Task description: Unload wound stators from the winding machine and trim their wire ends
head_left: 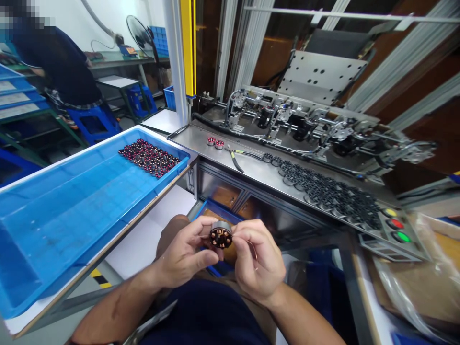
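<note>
The small round motor stator (pixel 220 236) I held showed copper-orange coils in a ring on a black core with a grey metal rim, the long plastic tray (pixel 64 215) was bright blue under a patch of dark-red wound stators (pixel 149 157), and the three round panel buttons (pixel 395 223) were yellow, red and green.

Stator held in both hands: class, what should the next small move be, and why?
Probably move the stator left and set it in the blue tray. Its copper coils look wound, the left hand and right hand pinch it, and the tray's far corner holds similar wound pieces, while bare black cores lie on the machine shelf.
</note>
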{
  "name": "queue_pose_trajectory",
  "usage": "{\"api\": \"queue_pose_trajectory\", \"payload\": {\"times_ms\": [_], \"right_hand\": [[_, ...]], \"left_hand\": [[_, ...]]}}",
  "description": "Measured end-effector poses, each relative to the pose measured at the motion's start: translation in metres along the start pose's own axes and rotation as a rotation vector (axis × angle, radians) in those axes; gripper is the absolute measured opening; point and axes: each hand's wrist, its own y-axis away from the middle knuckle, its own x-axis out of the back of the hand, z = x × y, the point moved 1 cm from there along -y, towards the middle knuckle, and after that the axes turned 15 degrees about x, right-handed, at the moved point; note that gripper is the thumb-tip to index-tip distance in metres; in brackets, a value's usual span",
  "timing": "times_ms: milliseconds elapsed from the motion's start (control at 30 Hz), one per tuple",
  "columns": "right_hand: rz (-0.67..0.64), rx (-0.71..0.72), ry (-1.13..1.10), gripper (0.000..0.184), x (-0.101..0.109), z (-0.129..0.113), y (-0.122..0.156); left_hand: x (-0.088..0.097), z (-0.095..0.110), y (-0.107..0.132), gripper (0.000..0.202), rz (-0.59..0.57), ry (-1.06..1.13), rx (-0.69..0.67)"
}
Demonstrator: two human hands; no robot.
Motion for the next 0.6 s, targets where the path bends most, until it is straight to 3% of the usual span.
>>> {"api": "queue_pose_trajectory", "payload": {"times_ms": [233,400,600], "right_hand": [[-0.105,0.01,0.081,0.016,0.008,-0.003,-0.001],[-0.087,-0.069,0.073,0.015,0.01,-0.005,-0.007],[-0.085,-0.134,-0.018,0.015,0.009,-0.005,-0.014]], "left_hand": [[0.002,-0.009,-0.001,0.041,-0.049,0.106,0.004],[0.003,-0.008,-0.002,0.046,-0.122,0.201,-0.051],[0.001,-0.003,-0.001,0.035,-0.016,0.271,-0.145]]}}
